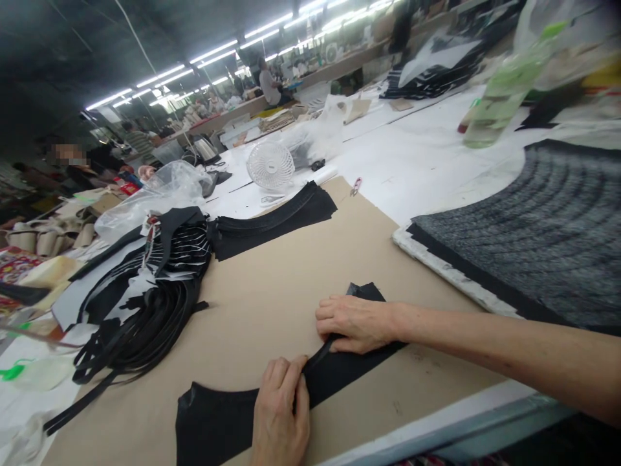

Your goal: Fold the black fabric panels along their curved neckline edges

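Observation:
A curved black fabric piece (218,421) lies on the brown cardboard sheet (272,285) near the table's front edge. My left hand (280,414) rests on its middle with fingers closed, pinching a raised fold of the fabric. My right hand (356,322) lies just beyond it, fingers curled down and pressing on the same fold near the piece's far end (366,292).
A pile of black straps and striped pieces (150,291) lies at the left, a stack of black curved pieces (272,223) behind. A grey fabric stack (543,233) fills the right. A small white fan (270,166), plastic bags and a green bottle (499,97) stand farther back. Other people work far off.

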A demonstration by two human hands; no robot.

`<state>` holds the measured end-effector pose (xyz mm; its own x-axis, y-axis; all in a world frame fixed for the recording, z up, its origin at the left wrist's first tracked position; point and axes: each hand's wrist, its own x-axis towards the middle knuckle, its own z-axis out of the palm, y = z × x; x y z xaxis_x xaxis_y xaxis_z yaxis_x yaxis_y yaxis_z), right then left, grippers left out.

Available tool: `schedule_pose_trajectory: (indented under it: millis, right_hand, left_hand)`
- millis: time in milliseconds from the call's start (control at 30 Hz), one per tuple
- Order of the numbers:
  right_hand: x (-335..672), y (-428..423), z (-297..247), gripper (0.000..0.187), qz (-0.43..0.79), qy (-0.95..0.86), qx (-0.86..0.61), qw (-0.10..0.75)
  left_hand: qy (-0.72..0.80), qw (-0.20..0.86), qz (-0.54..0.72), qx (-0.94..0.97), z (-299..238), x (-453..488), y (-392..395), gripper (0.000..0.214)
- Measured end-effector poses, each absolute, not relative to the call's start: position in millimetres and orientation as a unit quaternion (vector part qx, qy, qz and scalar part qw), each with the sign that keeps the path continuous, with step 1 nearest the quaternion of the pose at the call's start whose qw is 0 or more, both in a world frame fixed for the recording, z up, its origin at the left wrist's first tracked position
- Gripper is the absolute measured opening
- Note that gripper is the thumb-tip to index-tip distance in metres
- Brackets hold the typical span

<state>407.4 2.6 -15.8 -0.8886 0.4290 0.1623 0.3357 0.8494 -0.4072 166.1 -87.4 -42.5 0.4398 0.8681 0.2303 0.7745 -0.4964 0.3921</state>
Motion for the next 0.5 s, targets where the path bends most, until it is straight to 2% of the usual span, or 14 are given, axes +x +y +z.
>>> schedule_pose_trajectory:
  millis: [133,300,500]
  right_hand:
    - [409,4,-14,0.007,0.204,-0.948,-0.211,0.121]
    - [412,7,-12,0.01,0.215,-0.944,-0.222,0.112]
    - [419,8,-11,0.011,0.229,-0.938,-0.232,0.117]
  left_hand:
    - [0.526,0.16,0.208,0.809,-36,185,-76,0.02]
    - [0.536,0.243,0.194,0.785,-25,212,-64,0.033]
    - [0.554,0.248,0.185,0.773,-19,224,-62,0.039]
